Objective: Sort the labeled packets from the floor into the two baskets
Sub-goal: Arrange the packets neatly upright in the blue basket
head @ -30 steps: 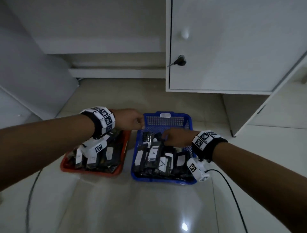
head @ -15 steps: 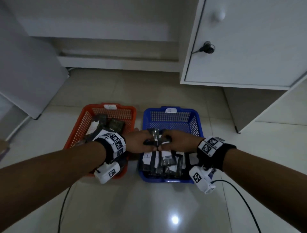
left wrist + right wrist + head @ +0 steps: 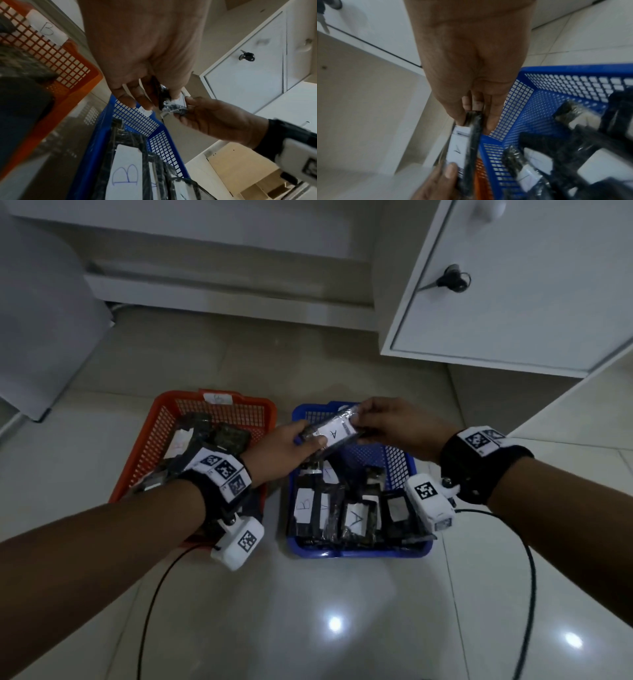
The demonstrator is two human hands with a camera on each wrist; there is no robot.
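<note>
A black packet with a white label marked A is held level above the far end of the blue basket. My left hand pinches its near-left end and my right hand pinches its far-right end. The right wrist view shows the packet edge-on between both hands; in the left wrist view the packet is mostly hidden by fingers. The blue basket holds several black packets, among them one labelled B and one labelled A. The orange basket on the left, tagged B, also holds dark packets.
A white cabinet with a key in its door lock stands at the back right, its side panel close to the blue basket. A low white ledge runs along the back. Black cables trail over the glossy floor tiles near both wrists.
Both hands have lifted the packet labelled A up out of the blue basket and turned its label upward. The head view has dropped closer to the baskets.
</note>
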